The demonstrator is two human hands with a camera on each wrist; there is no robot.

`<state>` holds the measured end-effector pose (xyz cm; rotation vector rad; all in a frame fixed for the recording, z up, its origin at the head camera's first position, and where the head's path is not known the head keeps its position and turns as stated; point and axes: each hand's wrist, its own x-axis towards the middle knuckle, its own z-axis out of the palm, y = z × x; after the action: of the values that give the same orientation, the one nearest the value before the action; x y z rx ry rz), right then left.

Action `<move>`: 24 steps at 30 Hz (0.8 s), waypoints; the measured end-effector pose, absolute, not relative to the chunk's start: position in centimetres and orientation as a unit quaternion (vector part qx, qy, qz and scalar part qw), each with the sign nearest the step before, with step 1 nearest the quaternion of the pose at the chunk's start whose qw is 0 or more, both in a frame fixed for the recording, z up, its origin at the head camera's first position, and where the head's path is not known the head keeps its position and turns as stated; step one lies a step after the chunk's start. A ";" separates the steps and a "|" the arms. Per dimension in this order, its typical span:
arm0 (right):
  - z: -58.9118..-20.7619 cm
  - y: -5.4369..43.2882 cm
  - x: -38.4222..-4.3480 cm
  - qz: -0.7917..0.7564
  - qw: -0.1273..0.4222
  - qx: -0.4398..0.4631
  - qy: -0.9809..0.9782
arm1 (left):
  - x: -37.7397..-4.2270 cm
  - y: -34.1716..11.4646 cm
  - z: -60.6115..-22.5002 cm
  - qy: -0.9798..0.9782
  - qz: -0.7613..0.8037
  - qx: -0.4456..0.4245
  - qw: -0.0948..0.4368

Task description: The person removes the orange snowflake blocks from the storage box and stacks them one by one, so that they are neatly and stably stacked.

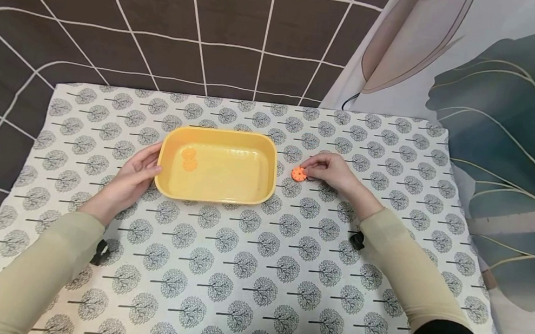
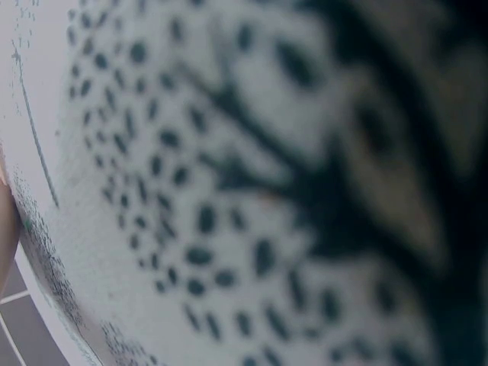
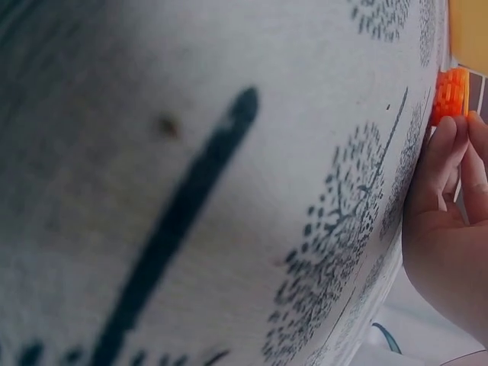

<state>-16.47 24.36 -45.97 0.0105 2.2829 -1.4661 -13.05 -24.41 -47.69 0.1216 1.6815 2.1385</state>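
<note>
A yellow rectangular plastic basin (image 1: 215,197) stands on the patterned cloth. Inside it, toward the left, lie small orange pieces (image 1: 190,159) that touch or overlap. My left hand (image 1: 131,177) holds the basin's left side, its thumb over the rim and its fingers along the outer wall. To the right of the basin, my right hand (image 1: 328,170) pinches a small round orange disc (image 1: 299,173) with dark spots on its face, just at the cloth. The right wrist view shows the disc's ridged edge (image 3: 450,97) at the fingertips. Only a sliver of the left hand (image 2: 6,225) appears in its wrist view.
A white cloth with a grey tree print (image 1: 242,265) covers the table. Behind it hangs a dark fabric with white grid lines (image 1: 229,16); a leaf-patterned curtain (image 1: 512,116) is at the right. Small black devices (image 1: 356,240) sit under both wrists.
</note>
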 end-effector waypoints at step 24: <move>-45.7 24.0 -16.3 -0.502 0.200 -0.004 0.841 | -13.0 -24.4 -47.5 0.609 0.764 0.045 0.206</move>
<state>-16.31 24.00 -45.67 -0.0121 2.3512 -1.4046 -12.95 -24.39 -47.49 0.1264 1.6981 2.1301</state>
